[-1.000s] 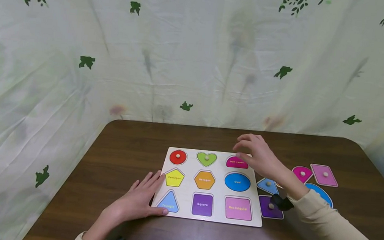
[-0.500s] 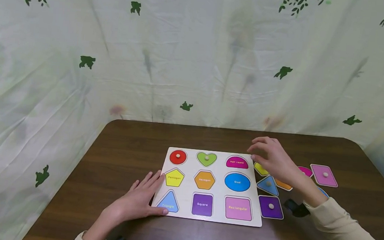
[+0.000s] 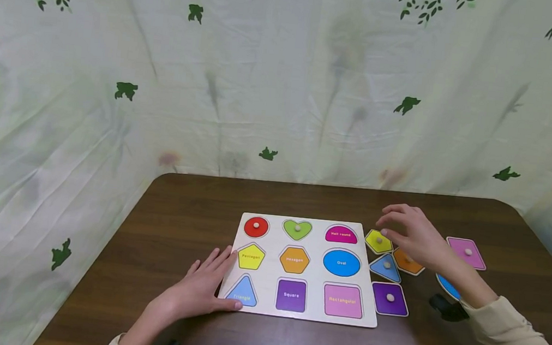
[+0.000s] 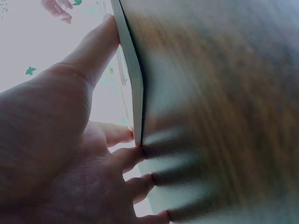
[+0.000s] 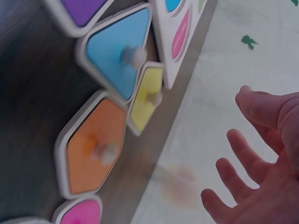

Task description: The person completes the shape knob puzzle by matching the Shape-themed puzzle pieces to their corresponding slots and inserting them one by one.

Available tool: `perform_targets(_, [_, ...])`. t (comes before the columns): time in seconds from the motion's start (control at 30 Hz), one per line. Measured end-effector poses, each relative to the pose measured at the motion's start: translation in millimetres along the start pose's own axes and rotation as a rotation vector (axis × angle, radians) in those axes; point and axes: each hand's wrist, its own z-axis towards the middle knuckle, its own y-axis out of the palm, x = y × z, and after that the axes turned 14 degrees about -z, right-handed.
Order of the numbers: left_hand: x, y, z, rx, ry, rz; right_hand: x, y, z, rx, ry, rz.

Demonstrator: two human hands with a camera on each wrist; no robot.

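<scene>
A white shape puzzle board (image 3: 320, 231) lies on the table. A red circle (image 3: 256, 226) and a green heart (image 3: 296, 229) with knobs sit in its top row; its other places show printed shapes. My left hand (image 3: 199, 286) rests against the board's left side, fingers straight, thumb over the corner by the triangle picture. Holding nothing, my right hand (image 3: 413, 234) hovers with loosely bent fingers right of the board. Close to it lie the knobbed yellow pentagon (image 3: 379, 242), orange hexagon (image 3: 408, 262) and blue triangle (image 3: 386, 266). In the right wrist view a magenta piece (image 5: 81, 212) is partly visible.
A purple square (image 3: 390, 298) touches the board's lower right side. Farther right are a pink rectangle (image 3: 466, 252) and a blue oval (image 3: 448, 286), partly covered by the right forearm. A patterned curtain (image 3: 283, 85) hangs behind the brown table (image 3: 195, 198).
My right hand has moved right, from over the half round place to above the loose pieces, uncovering the yellow pentagon. My left hand has stayed in place.
</scene>
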Motion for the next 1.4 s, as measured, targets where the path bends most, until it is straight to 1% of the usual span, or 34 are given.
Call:
perform_targets(0.27, [-0.6,-0.8,0.6,0.001,0.016,0.007,17,-7,-13.6,0.036,0.011,-0.016])
perform_targets(0.43, [-0.7,-0.6,-0.8,0.008,0.024,0.005,25,-10,-19.7,0.036,0.036,-0.037])
perform_targets(0.67, [-0.6,-1.6,-1.1,0.009,0.026,0.011,39,-10,-28.4,0.053,0.055,-0.054])
perform_targets(0.8, [-0.6,-1.7,-1.2,0.008,0.028,0.012,47,-10,-33.7,0.039,0.079,-0.078])
perform_targets(1.07, [-1.3,-0.9,-0.1,0.0,0.015,0.015,63,-13,-42.7,0.01,0.103,-0.083])
perform_targets(1.2, [-2.0,-0.7,0.7,-0.004,0.012,0.022,73,-13,-46.0,-0.02,0.132,-0.078])
perform_targets(1.4, [-2.4,0.4,0.9,-0.003,0.009,0.022,86,-10,-52.2,-0.059,0.125,-0.106])
